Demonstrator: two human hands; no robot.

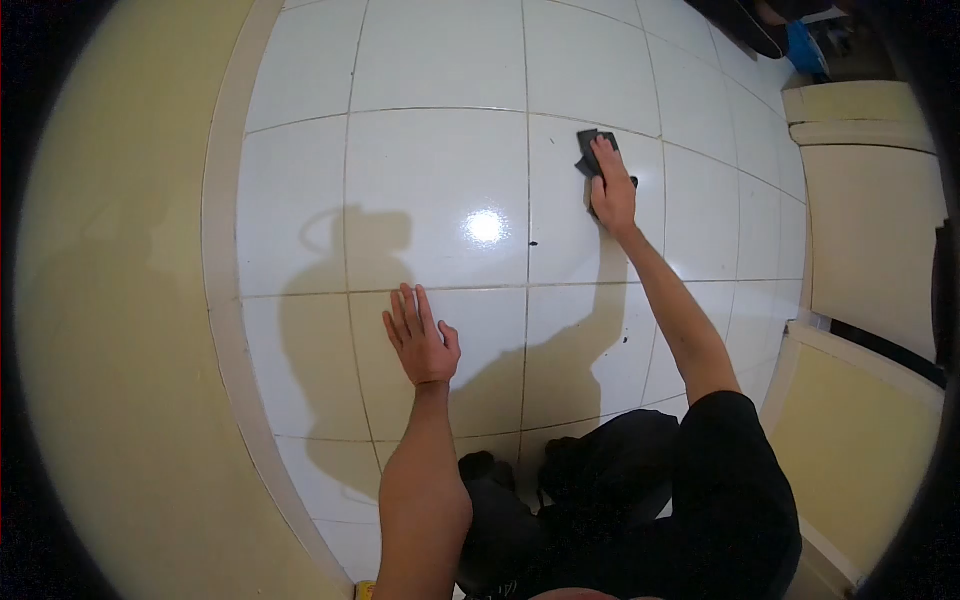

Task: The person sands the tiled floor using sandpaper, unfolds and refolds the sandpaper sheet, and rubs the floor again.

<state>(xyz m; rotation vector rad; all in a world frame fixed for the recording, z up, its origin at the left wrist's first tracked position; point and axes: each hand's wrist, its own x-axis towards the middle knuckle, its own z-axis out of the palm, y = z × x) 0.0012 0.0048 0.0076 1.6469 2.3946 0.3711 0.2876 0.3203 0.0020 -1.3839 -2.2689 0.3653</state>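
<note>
My right hand [613,195] reaches far forward and presses on a dark, folded cloth [588,142] lying on the white tiled floor [440,200]. Parts of the cloth stick out past the fingertips and beside the palm; the rest is hidden under the hand. Nearer to my body, my left hand [422,345] rests flat on the tiles with its fingers stretched and nothing in it. Small dark specks [533,244] lie on the floor between the two hands, and another bit [626,340] is to the right.
A yellowish wall [120,300] with a pale skirting [225,250] runs along the left. At right are a pale wall section [870,230] and a doorway gap. Dark items and a blue object [806,50] stand at the top right. My knees [610,460] are on the floor.
</note>
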